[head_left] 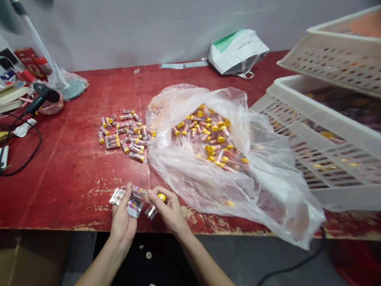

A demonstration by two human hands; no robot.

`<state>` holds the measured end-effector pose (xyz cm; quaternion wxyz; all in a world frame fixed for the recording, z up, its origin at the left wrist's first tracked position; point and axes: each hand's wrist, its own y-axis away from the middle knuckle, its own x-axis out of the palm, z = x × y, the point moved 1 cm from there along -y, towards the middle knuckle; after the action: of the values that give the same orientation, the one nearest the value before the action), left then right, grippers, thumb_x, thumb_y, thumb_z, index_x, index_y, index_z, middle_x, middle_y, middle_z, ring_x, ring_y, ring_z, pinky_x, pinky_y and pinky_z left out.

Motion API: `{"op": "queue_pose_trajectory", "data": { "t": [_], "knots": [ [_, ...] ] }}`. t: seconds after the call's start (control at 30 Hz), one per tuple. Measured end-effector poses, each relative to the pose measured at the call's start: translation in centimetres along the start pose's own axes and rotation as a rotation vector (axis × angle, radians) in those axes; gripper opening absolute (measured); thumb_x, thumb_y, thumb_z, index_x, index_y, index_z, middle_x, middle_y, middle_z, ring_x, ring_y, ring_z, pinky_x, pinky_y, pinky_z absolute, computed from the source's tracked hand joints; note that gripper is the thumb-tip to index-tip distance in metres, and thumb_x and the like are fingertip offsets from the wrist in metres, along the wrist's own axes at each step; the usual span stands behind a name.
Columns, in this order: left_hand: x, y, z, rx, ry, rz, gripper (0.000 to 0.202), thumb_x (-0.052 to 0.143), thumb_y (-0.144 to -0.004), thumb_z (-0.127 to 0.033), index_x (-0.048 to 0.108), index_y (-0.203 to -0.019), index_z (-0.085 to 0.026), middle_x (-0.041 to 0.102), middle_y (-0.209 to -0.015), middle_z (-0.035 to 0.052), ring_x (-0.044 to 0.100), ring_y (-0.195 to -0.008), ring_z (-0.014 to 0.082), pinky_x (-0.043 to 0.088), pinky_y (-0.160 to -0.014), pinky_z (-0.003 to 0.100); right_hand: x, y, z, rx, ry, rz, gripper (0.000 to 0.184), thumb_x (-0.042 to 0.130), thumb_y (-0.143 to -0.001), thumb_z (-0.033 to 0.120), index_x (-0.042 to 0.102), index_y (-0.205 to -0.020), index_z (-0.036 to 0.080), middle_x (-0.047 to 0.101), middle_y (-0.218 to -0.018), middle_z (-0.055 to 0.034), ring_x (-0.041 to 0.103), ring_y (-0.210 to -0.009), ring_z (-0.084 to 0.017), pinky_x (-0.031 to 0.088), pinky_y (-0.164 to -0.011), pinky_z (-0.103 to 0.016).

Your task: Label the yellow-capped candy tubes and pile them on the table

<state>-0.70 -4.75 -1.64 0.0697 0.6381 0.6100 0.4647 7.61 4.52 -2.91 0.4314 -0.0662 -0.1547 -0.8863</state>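
Near the table's front edge, my left hand (123, 220) is closed around several small printed packets (134, 207), whose silvery ends stick out on both sides of the thumb. Close beside it, my right hand (169, 208) grips a small clear tube with a yellow cap (161, 197); the tube's lower end points down and left. Between the hands is a clear wrapper with pink print (139, 192). Farther back lies a loose group of small yellow-capped tubes (131, 131). To its right, an open clear plastic bag (190, 190) holds many more such tubes (214, 137).
White plastic crates (324, 198) are stacked at the right. A white and green bag (238, 51) lies against the wall. At the left are a lamp base (74, 85), a black handheld scanner (44, 95) and a cable (40, 139). The red table's (59, 190) front edge is worn.
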Motion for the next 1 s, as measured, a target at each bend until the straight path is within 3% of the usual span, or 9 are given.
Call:
{"op": "queue_pose_trajectory", "data": {
  "t": [0.1,0.2,0.37,0.47,0.57,0.63,0.77,0.87,1.0],
  "knots": [
    [0.0,-0.3,0.0,-0.011,0.012,-0.046,0.011,0.072,-0.078,-0.01,0.064,-0.085,-0.013,0.071,-0.082,0.0044,0.068,-0.071,0.0133,0.058,-0.07,0.026,-0.5,0.5,-0.3,0.057,-0.222,-0.028,0.036,0.057,-0.087,0.056,0.053,-0.085,0.021,0.042,-0.065,0.0055,0.031,-0.051,-0.007,0.023,-0.043,-0.017],
    [0.0,-0.3,0.1,-0.044,0.015,-0.03,0.013,0.072,-0.078,-0.01,0.065,-0.088,-0.013,0.072,-0.084,0.0047,0.068,-0.071,0.0132,0.058,-0.07,0.026,-0.7,1.4,-0.1,0.019,-0.276,0.015,0.029,0.057,-0.09,0.05,0.053,-0.099,0.023,0.042,-0.067,0.0055,0.036,-0.055,-0.008,0.031,-0.046,-0.017],
    [0.0,0.3,0.2,-0.097,0.001,0.012,0.007,0.067,-0.082,-0.011,0.065,-0.088,-0.014,0.071,-0.081,0.0029,0.067,-0.067,0.0116,0.057,-0.069,0.024,-0.8,2.8,0.4,-0.142,0.01,-0.131,0.021,0.057,-0.093,0.04,0.057,-0.105,0.022,0.046,-0.065,0.0053,0.041,-0.053,-0.008,0.037,-0.048,-0.019],
    [-0.2,0.5,0.4,-0.081,-0.017,0.022,0.01,0.069,-0.081,-0.011,0.066,-0.09,-0.015,0.071,-0.083,0.0018,0.067,-0.07,0.0114,0.057,-0.071,0.024,-1.2,3.2,0.6,-0.319,0.215,-0.156,0.015,0.058,-0.093,0.029,0.061,-0.106,0.023,0.057,-0.08,-0.0001,0.055,-0.066,-0.011,0.046,-0.059,-0.022],
    [-0.5,0.5,0.6,-0.055,-0.025,0.036,0.014,0.073,-0.078,-0.013,0.066,-0.089,-0.016,0.071,-0.084,0.001,0.067,-0.072,0.0115,0.057,-0.07,0.024,-1.8,3.7,1.1,-0.584,0.449,-0.134,0.026,0.062,-0.087,0.013,0.065,-0.111,0.023,0.061,-0.102,-0.0064,0.061,-0.093,-0.018,0.051,-0.08,-0.029],
    [-0.5,0.6,0.7,-0.042,-0.033,0.049,0.019,0.077,-0.074,-0.014,0.066,-0.088,-0.016,0.07,-0.083,0.0007,0.067,-0.07,0.0117,0.056,-0.067,0.024,-2.1,4.0,1.2,-0.698,0.549,-0.109,0.038,0.063,-0.084,0.005,0.065,-0.117,0.024,0.061,-0.105,-0.0075,0.061,-0.097,-0.019,0.051,-0.084,-0.031],
    [-0.3,1.1,0.9,-0.001,-0.069,0.109,0.032,0.083,-0.066,-0.016,0.065,-0.092,-0.017,0.07,-0.083,-0.0001,0.066,-0.071,0.0122,0.055,-0.064,0.023,-2.4,4.5,1.1,-0.642,0.487,-0.053,0.04,0.061,-0.085,0.004,0.064,-0.12,0.025,0.061,-0.106,-0.0077,0.062,-0.098,-0.019,0.053,-0.083,-0.031],
    [-0.3,1.2,1.0,0.005,-0.082,0.111,0.034,0.084,-0.066,-0.02,0.064,-0.093,-0.018,0.07,-0.084,-0.0002,0.067,-0.071,0.012,0.055,-0.066,0.023,-2.5,4.8,1.1,-0.59,0.407,-0.13,0.037,0.061,-0.087,0.006,0.065,-0.118,0.025,0.06,-0.105,-0.0075,0.062,-0.097,-0.018,0.054,-0.08,-0.03],
    [-0.5,1.0,0.8,0.008,-0.07,0.077,0.031,0.084,-0.067,-0.022,0.064,-0.09,-0.018,0.07,-0.082,-0.0007,0.066,-0.067,0.0107,0.055,-0.066,0.023,-2.6,4.8,1.5,-0.514,0.254,-0.202,0.029,0.061,-0.088,0.012,0.068,-0.112,0.026,0.06,-0.102,-0.0064,0.063,-0.089,-0.017,0.056,-0.064,-0.023]
  ]
}}
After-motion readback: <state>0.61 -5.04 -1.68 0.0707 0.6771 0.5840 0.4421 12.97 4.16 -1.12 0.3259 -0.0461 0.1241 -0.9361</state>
